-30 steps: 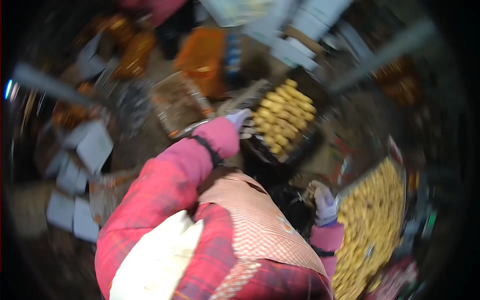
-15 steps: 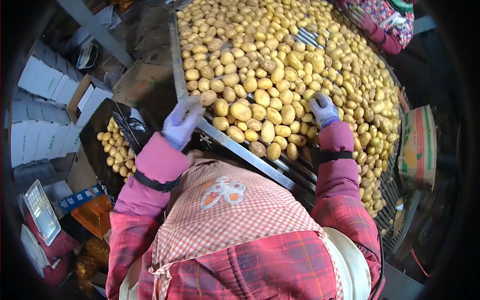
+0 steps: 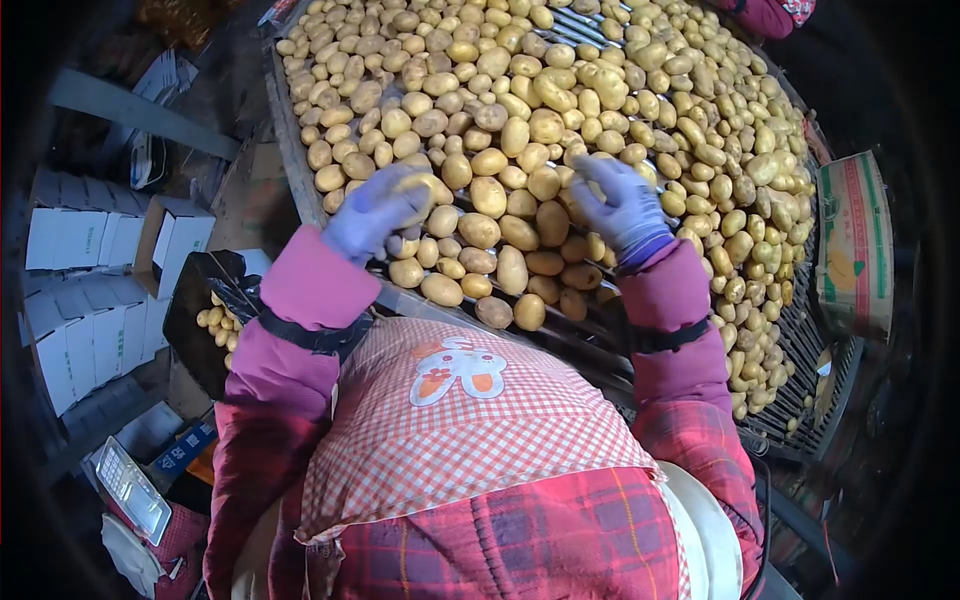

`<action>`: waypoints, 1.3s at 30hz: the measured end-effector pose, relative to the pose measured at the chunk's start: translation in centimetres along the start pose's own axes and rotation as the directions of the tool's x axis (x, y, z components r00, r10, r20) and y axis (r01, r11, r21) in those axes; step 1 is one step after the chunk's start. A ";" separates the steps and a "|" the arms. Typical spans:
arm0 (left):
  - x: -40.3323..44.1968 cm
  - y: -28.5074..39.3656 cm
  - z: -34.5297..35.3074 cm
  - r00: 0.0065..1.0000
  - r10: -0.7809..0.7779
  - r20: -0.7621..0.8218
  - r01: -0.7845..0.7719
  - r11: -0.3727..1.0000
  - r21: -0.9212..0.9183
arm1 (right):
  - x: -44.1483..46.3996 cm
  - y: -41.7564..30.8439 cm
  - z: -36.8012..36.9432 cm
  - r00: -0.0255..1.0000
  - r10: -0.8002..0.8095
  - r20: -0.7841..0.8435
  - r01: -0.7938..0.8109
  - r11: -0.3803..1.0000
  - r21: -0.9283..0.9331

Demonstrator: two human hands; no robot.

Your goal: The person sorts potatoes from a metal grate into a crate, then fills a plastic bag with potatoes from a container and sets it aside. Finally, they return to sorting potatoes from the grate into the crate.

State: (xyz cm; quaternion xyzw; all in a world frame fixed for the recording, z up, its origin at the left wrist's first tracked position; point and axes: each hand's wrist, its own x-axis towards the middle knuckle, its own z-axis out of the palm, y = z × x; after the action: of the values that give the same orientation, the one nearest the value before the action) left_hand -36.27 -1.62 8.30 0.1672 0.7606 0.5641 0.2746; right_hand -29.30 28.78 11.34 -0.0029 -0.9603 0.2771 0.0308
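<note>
Potatoes [image 3: 480,230] covered the slatted table [image 3: 808,335] before you, its raised edge [image 3: 288,145] probably meant to stop them rolling off; your left hand [image 3: 372,215] gripped one potato [image 3: 418,192], while your right hand [image 3: 628,210] hung open over others.

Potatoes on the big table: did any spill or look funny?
I see nothing clearly spilled or broken. The potatoes lie spread over the slatted table; some look browner than others. The printed cardboard box at the right looks slanted, but the camera's curved view may cause that.
</note>
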 end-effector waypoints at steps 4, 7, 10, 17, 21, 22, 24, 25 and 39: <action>-1.8 2.4 -0.7 0.930 -0.367 -0.018 0.264 0.702 -0.661 | 1.4 -4.0 6.5 0.926 -0.294 0.235 0.355 0.891 -0.284; -1.7 -1.1 -1.0 0.957 -0.200 0.210 0.263 0.294 -0.919 | 3.1 -4.8 8.7 0.950 -0.256 0.181 0.309 0.859 -0.407; -1.6 -1.6 -0.4 0.921 -0.338 0.195 0.244 0.108 -0.964 | 3.9 -5.6 8.8 0.952 -0.131 0.278 0.239 0.885 -0.401; -2.3 -0.4 0.1 0.936 -0.306 0.174 0.162 -0.064 -0.985 | 3.9 -4.9 10.7 0.989 -0.124 0.086 0.146 0.933 -0.328; -3.1 0.7 -0.3 0.924 -0.353 0.146 0.128 -0.074 -0.989 | 4.0 -5.4 8.3 0.972 0.138 0.188 -0.159 0.983 0.097; -3.0 0.5 -0.6 0.929 -0.345 0.133 0.113 -0.079 -0.990 | 3.8 -5.4 8.3 0.949 0.148 0.279 -0.271 0.835 0.478; -3.6 -0.2 -0.6 0.954 -0.245 0.172 0.149 -0.110 -0.983 | 3.4 -7.6 8.3 0.965 -0.152 0.216 -0.032 0.743 0.669; -3.7 0.5 -0.2 0.967 -0.245 0.075 0.086 0.032 -0.996 | 3.6 -9.4 6.6 0.914 -0.224 0.337 -0.021 0.805 0.592; -28.9 -21.3 -18.7 0.228 -0.607 -0.762 -0.110 0.761 -0.639 | 7.5 -9.0 10.7 0.879 -0.235 0.414 0.429 0.769 -0.474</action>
State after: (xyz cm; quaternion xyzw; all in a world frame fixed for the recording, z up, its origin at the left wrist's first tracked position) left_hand -23.50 -38.80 -1.36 -0.4287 0.5741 0.6891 -0.1085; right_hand -37.38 15.66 7.51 0.2073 -0.9744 -0.0258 -0.0835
